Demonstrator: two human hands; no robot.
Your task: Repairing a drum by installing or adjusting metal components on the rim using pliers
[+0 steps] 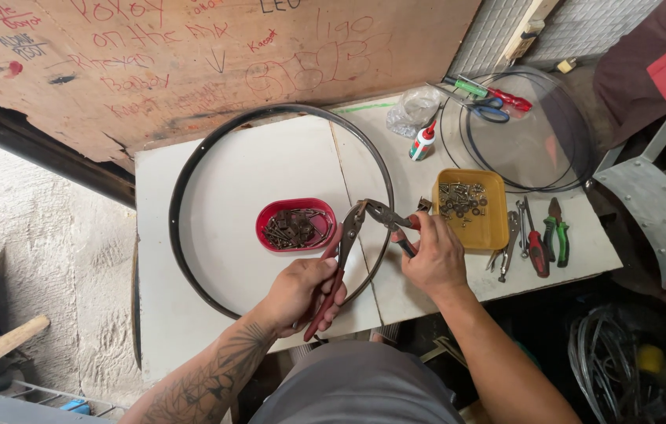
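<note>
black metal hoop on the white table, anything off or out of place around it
Nothing stands out. The black metal hoop lies flat on the white table, and the small parts stay inside the red oval tray and yellow square tray.

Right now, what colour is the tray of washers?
Yellow tray, seen in the head view.

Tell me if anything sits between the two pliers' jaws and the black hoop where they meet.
Nothing visible does. The left hand holds red-handled pliers and the right hand holds a second pair of pliers; both sets of jaws meet right at the black hoop near its right side. The red tray lies inside the hoop, clear of that spot.
</note>
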